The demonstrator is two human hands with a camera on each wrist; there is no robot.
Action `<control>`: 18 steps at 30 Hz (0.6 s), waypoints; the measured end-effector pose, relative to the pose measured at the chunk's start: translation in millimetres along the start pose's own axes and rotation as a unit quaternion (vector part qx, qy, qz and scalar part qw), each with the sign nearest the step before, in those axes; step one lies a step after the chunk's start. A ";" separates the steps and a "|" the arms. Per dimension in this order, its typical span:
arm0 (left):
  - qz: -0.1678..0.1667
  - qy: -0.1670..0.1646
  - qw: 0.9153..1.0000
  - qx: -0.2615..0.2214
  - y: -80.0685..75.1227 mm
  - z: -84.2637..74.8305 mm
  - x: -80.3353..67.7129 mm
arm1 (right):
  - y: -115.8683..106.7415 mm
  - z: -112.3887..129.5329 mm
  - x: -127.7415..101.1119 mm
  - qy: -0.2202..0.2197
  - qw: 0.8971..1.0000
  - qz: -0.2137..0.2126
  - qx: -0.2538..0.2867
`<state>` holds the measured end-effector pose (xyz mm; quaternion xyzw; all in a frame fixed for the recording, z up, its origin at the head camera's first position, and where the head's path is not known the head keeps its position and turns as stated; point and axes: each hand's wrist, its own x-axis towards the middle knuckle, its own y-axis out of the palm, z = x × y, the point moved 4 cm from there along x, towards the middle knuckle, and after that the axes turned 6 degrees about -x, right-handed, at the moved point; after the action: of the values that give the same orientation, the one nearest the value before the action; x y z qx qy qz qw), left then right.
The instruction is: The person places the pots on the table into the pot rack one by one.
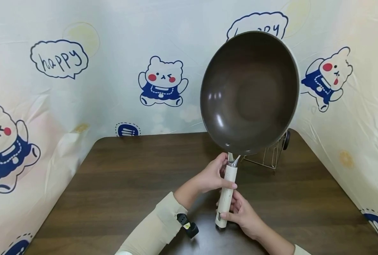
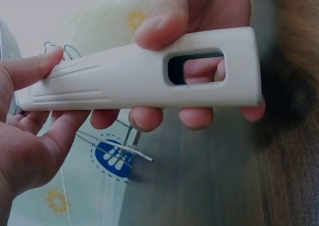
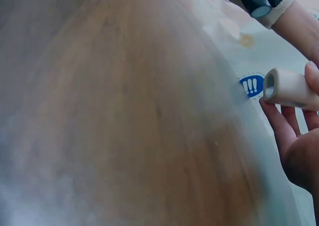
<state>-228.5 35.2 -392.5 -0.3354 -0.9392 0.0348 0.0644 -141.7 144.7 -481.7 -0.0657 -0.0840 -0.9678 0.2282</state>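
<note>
Dark wood-grain counter (image 1: 128,184) spreads in front of you, walled on three sides by a pale printed sheet (image 1: 112,88) covered with cartoon bears in blue bibs; two speech bubbles on it read "happy", the one at the right half hidden.

You hold the wok (image 1: 249,92) up above the far right part of the counter, tilted so its dark brown inside faces you, bowl at the top and handle pointing down toward you. Behind its lower edge a wire rack (image 1: 268,156) stands on the counter.

The wok's cream handle (image 1: 226,198) has a rectangular hanging slot near its end, seen plainly from the left wrist.

Your left hand (image 1: 212,177) wraps the upper part of the handle just below the metal neck, fingers curled round it and thumb laid across the front. Your right hand (image 1: 241,212) grips the lower end, fingers curled behind it and thumb on the front.

A small black device (image 1: 187,224) is strapped at your left wrist over the beige sleeve (image 1: 153,230).
</note>
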 end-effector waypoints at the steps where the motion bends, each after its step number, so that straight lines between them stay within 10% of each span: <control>1: 0.003 0.000 1.000 0.002 1.2 -0.8 0.6 | -0.3 0.5 -0.6 -0.004 1.000 0.000 0.006; 18: -0.011 0.008 0.998 -0.062 22.6 5.8 20.3 | -7.8 4.7 -9.0 0.046 0.981 -0.186 -0.044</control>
<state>-230.8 65.4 -398.7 -0.3284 -0.9428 -0.0264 0.0511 -136.8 156.3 -479.6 -0.0146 -0.0417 -0.9980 0.0451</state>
